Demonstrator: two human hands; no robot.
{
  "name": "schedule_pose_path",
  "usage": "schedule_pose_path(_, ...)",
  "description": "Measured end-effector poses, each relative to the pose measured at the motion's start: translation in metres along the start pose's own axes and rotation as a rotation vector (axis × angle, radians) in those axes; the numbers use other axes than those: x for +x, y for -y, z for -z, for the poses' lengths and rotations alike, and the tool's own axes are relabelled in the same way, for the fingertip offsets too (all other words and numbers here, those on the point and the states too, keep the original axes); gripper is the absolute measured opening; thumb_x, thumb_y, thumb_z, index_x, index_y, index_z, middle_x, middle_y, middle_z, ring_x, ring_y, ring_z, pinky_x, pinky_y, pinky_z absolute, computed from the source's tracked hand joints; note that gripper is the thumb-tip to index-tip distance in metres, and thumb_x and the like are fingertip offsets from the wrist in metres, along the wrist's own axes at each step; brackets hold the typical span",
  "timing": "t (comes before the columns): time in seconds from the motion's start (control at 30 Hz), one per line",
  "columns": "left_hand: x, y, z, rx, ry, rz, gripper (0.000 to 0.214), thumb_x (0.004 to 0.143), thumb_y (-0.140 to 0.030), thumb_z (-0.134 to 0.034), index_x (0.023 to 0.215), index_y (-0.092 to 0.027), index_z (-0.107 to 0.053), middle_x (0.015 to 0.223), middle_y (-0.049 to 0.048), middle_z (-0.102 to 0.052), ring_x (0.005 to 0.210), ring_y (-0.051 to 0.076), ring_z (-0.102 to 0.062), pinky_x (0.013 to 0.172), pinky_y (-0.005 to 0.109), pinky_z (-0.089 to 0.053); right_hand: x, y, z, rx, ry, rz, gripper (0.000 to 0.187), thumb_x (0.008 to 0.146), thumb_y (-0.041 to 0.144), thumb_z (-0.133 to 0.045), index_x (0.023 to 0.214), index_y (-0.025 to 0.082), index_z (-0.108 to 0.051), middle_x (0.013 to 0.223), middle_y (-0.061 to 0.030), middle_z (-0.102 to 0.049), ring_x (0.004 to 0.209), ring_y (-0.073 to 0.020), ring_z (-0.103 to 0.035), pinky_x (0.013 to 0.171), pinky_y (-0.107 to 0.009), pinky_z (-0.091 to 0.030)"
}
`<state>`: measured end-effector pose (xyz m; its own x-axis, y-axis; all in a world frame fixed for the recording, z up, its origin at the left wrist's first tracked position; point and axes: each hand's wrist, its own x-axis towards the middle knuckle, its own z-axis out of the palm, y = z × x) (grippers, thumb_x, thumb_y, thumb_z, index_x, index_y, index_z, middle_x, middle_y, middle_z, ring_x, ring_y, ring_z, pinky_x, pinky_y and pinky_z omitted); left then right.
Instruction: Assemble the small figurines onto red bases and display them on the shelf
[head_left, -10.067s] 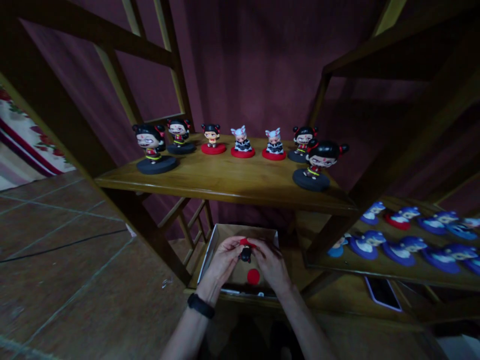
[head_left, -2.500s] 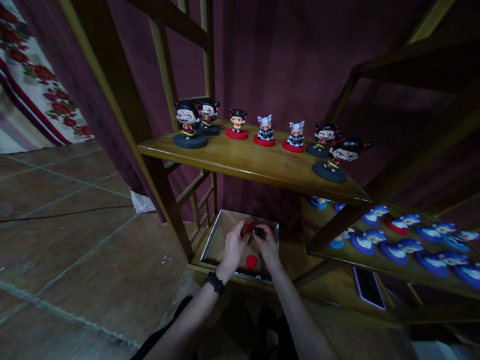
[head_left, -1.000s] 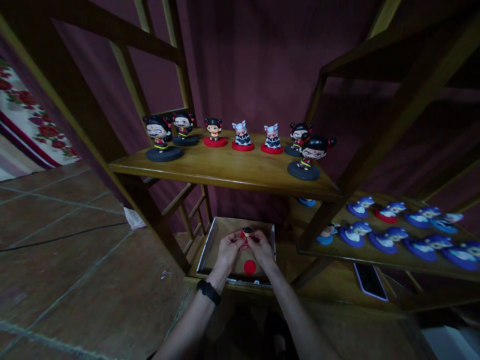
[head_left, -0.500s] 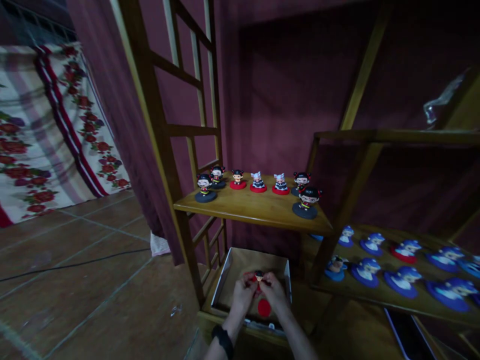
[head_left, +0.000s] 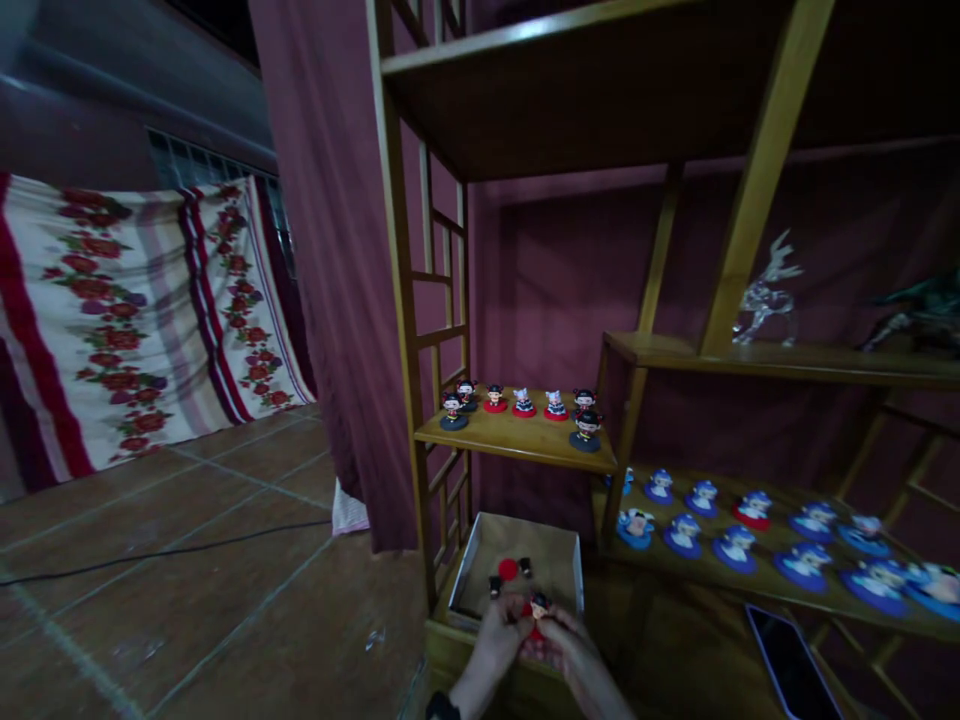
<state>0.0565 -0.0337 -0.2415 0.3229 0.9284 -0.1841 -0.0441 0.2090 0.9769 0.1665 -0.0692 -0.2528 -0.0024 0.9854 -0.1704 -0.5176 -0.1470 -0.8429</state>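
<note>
Both hands hold a small black-haired figurine (head_left: pixel 539 605) with red on it, low at the near side of an open cardboard box (head_left: pixel 469 560). My left hand (head_left: pixel 504 632) grips it from the left, fingers bent. From the right, my right hand (head_left: pixel 568 645) pinches it. Its lower part is largely covered by the fingers. Inside the box, beyond my hands, lie a round red disc (head_left: pixel 508 569) and two small dark pieces, one dark piece (head_left: pixel 525 567) right of the disc. Something reddish and patterned shows below my hands, too blurred to name.
A wooden shelf (head_left: pixel 517 435) above the box bears several figurines on red and dark bases. Blue-and-white figurines (head_left: pixel 735 548) fill a lower shelf at right, with a phone (head_left: pixel 791 660) below them. A clear deer ornament (head_left: pixel 766 295) stands higher. A cable (head_left: pixel 165 548) crosses the floor.
My view has tilted up and turned left, showing more upper shelf. My hands, still on the figurine, have come toward the box's near side, uncovering the dark pieces.
</note>
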Motion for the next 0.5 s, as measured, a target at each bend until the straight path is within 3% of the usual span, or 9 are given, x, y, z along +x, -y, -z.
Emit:
schedule_pose_path(0.23,-0.038,0.010,-0.016,0.055,-0.065,-0.008,0.021,0.057,-0.032,-0.066,0.064,-0.014,-0.056,0.045,-0.0030,-0.055,0.035,0.008,-0.045,0.038,0.019,-0.032,-0.050,0.003,0.001,-0.053,-0.024,0.001,0.030,0.055,0.039,-0.075,0.071,0.017,-0.064,0.061,-0.0011,-0.063,0.052,-0.0118,-0.058,0.051,-0.023,-0.044)
schedule_pose_path(0.5,-0.056,0.018,-0.023,0.025,-0.044,0.039,0.019,0.056,-0.026,-0.067,0.061,-0.014,-0.053,0.042,-0.0043,-0.053,0.032,0.007,-0.044,0.037,0.018,-0.031,-0.078,-0.003,0.008,-0.053,-0.051,-0.035,0.033,0.058,0.038,-0.075,0.078,0.015,-0.064,0.064,-0.0017,-0.065,0.058,-0.0124,-0.062,0.059,-0.024,-0.047)
